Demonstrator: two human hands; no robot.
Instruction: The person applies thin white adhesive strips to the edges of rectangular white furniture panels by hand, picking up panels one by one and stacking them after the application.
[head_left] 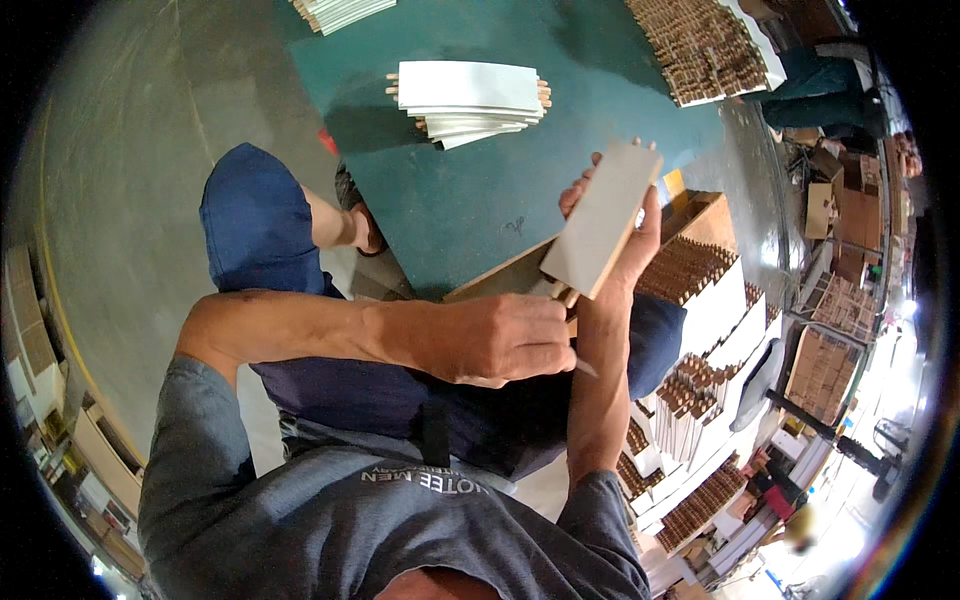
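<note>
Nearest the camera, the person's grey shirt and dark blue shorts fill the low part of the view, and both forearms rise from there. The left hand (pixel 505 340) lies across the lap, its grip closed in a loose fist around a thin pointed tool (pixel 583 367) whose tip juts out to the right; its knuckles sit just beside the lower end of a pale grey panel (pixel 603 217). The right hand (pixel 625 245) is raised behind that panel, its grip wrapped round it from the back, with fingertips showing at the panel's left edge and top. The panel is held upright and tilted, wooden dowel ends poking from its lower end, above the near edge of the green worktop (pixel 470 200).

To the right, below the worktop's edge, stand rows of white panels with brown dowels (pixel 700 390), stacked on edge.

Farther off on the worktop lies a stack of white panels (pixel 468 100), fanned slightly, with dowels showing at both ends. Beyond it, at the far right, sits a large heap of dowelled pieces (pixel 705 45), and another white stack (pixel 340 12) touches the far edge.
</note>
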